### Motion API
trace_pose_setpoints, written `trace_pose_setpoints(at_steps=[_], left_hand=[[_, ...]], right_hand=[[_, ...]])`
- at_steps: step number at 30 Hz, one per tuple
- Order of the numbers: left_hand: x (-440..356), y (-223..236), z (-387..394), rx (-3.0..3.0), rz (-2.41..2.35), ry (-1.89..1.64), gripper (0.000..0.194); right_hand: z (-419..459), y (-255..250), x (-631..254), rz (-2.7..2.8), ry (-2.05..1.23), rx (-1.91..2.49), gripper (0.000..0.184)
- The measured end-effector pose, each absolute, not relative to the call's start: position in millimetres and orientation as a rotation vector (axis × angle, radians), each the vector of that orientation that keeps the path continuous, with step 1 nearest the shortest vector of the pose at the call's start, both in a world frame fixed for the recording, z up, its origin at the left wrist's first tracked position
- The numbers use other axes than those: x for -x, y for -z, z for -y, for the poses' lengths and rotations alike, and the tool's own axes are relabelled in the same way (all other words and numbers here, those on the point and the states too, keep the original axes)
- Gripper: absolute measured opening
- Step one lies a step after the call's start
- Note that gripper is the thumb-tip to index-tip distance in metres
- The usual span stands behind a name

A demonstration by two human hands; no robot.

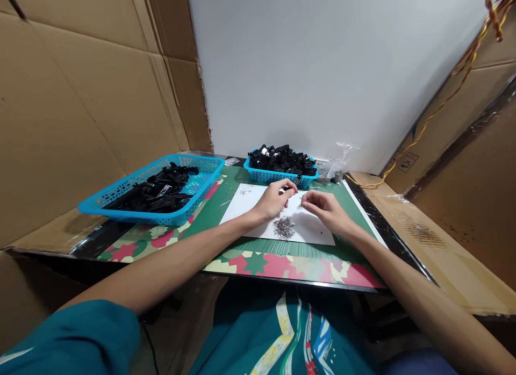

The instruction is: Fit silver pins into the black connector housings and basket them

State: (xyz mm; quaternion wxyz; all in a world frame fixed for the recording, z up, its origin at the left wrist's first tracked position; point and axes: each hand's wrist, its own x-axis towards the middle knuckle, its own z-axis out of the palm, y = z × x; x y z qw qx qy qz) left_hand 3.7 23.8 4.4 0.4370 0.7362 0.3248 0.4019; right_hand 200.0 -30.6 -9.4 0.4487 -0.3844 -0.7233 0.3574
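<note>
Above a white sheet, my left hand has its fingers curled together. A small dark piece shows by its fingertips, but I cannot make out what the hand holds. Just to its right, my right hand is closed in a pinch, thumb against fingers. Something tiny and thin shows at those fingertips, too small to name. Below and between the hands lies a pile of tiny metallic pieces, like small screws or pins. More of these bits are scattered at the sheet's far left corner.
A large blue basket with black parts stands at left. Behind the hands, a smaller blue basket is heaped with black pieces. Clear plastic bags lie beside it. Cardboard walls flank the table; twisted wires hang at right.
</note>
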Motion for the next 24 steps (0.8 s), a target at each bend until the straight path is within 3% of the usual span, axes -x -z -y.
trace_pose_setpoints(at_steps=[8, 15, 24], left_hand=[[-5.1, -8.5, -13.1, -1.791, -0.702, -0.776, 0.033], [-2.3, -4.1, -21.5, -1.899, -0.689, -0.645, 0.017], [6.6, -10.7, -26.9, -2.072, -0.674, -0.459, 0.015]], right_hand=[[27.8, 11.8, -202.2, 1.7, -0.867, 0.963, 0.038], [30.9, 9.4, -199.0, 1.796, -0.906, 0.958, 0.038], [30.9, 19.1, -199.2, 1.937, -0.921, 0.978, 0.038]])
